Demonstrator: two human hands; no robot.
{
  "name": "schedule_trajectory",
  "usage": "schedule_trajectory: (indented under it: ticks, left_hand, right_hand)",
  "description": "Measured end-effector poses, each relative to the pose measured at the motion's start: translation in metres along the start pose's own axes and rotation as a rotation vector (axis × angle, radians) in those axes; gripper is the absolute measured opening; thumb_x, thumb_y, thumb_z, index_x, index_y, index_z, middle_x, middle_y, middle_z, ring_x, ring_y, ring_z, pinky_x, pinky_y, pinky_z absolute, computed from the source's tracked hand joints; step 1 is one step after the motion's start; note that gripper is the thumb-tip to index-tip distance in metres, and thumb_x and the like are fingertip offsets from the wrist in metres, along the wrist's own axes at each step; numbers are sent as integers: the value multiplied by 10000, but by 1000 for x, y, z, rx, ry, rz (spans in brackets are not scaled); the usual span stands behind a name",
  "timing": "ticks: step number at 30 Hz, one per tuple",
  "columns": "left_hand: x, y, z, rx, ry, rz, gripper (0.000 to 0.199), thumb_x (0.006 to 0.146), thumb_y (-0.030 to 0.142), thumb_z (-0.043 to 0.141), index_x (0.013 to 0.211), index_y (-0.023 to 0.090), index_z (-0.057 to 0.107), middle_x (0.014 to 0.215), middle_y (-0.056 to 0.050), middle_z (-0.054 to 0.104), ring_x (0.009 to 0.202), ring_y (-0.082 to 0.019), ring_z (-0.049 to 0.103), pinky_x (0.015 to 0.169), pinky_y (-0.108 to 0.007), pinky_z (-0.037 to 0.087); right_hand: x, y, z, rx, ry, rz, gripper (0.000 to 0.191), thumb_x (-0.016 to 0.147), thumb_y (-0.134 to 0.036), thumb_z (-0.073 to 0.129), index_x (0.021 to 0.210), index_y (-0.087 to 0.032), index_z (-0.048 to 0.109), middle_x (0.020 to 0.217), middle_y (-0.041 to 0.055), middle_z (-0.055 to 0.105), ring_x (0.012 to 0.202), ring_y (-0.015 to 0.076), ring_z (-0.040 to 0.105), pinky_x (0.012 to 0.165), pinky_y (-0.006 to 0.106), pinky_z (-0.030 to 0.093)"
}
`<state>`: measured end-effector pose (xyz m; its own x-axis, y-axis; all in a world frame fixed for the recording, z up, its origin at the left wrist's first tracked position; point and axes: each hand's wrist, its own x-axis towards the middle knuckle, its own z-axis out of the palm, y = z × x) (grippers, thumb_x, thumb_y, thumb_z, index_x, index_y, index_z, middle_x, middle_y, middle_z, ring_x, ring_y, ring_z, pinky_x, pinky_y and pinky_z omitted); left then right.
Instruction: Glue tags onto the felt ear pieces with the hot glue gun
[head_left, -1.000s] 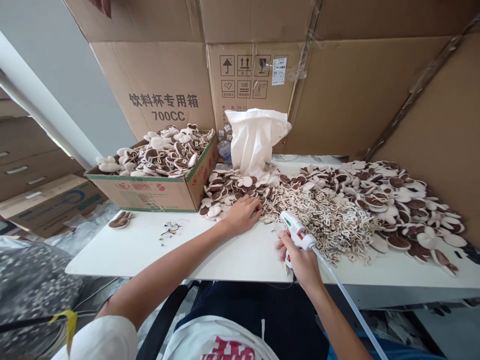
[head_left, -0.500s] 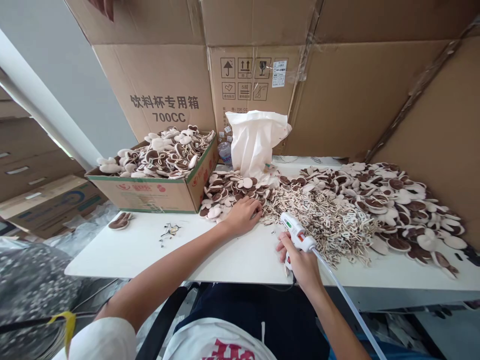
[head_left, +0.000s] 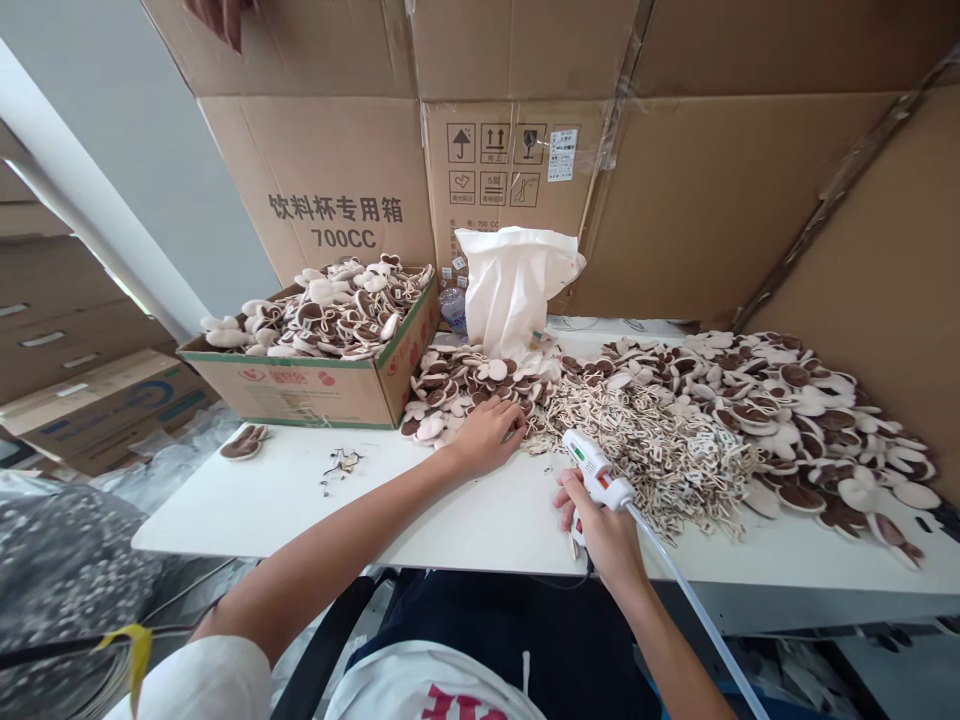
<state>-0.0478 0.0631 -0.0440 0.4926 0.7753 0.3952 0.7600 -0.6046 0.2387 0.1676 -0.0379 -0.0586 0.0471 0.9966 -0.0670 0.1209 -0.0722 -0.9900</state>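
My right hand (head_left: 600, 515) is wrapped round a white glue gun (head_left: 592, 465), whose long white stick trails back over the wrist. My left hand (head_left: 491, 432) rests at the front edge of a pile of brown and cream felt pieces (head_left: 450, 385), its fingers curled down; whatever they touch is hidden. Between the two hands and beyond them spreads a heap of cream cord loops (head_left: 652, 440). More brown and cream felt pieces (head_left: 802, 400) lie in a large pile to the right.
An open carton (head_left: 322, 390) full of felt pieces stands at the left, with one brown piece (head_left: 244, 443) and dark scraps (head_left: 341, 466) before it. A white plastic bag (head_left: 510, 285) and a bottle (head_left: 452, 308) stand behind. Cardboard walls the back; another person's hand (head_left: 225, 18) shows above.
The view has shifted slightly. Both my hands keep nearly the same places and holds; the other person's hand shows a little more at the top.
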Motion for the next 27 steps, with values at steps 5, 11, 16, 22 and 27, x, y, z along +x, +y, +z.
schedule_trajectory:
  ticks: [5, 11, 16, 22, 27]
  left_hand:
    - [0, 0, -1, 8, 4, 4, 65, 1015, 260, 538, 1004, 215, 583, 989, -60, 671, 951, -237, 579, 875, -364, 463]
    - [0, 1, -2, 6, -3, -1, 67, 1017, 261, 537, 981, 217, 573, 996, -56, 672, 941, -233, 576, 871, -361, 463]
    - [0, 0, 0, 3, 4, 7, 62, 1015, 259, 540, 983, 217, 572, 989, -53, 673, 944, -234, 574, 880, -360, 462]
    - [0, -1, 1, 0, 9, 5, 55, 1010, 256, 549, 985, 215, 576, 980, -54, 672, 942, -234, 575, 872, -359, 464]
    - [0, -1, 1, -4, 9, 5, 61, 1012, 254, 546, 978, 214, 576, 982, -56, 672, 942, -234, 575, 876, -358, 463]
  right_hand:
    - [1, 4, 0, -8, 0, -7, 423, 931, -632, 621, 902, -215, 682, 701, 7, 694, 549, 157, 608, 550, 291, 473]
    - [0, -1, 1, 0, 3, 0, 431, 923, -631, 625, 895, -203, 670, 703, 10, 692, 533, 150, 601, 528, 283, 476]
    - [-1, -3, 2, 14, 18, 12, 412, 920, -615, 630, 904, -205, 664, 713, 12, 695, 525, 145, 595, 506, 275, 464]
    - [0, -2, 2, 16, 5, -5, 409, 925, -610, 630, 903, -203, 666, 705, 12, 690, 525, 148, 594, 519, 282, 466]
    - [1, 0, 1, -1, 6, -6, 400, 930, -603, 626, 901, -206, 665, 721, 11, 700, 534, 144, 599, 535, 281, 470]
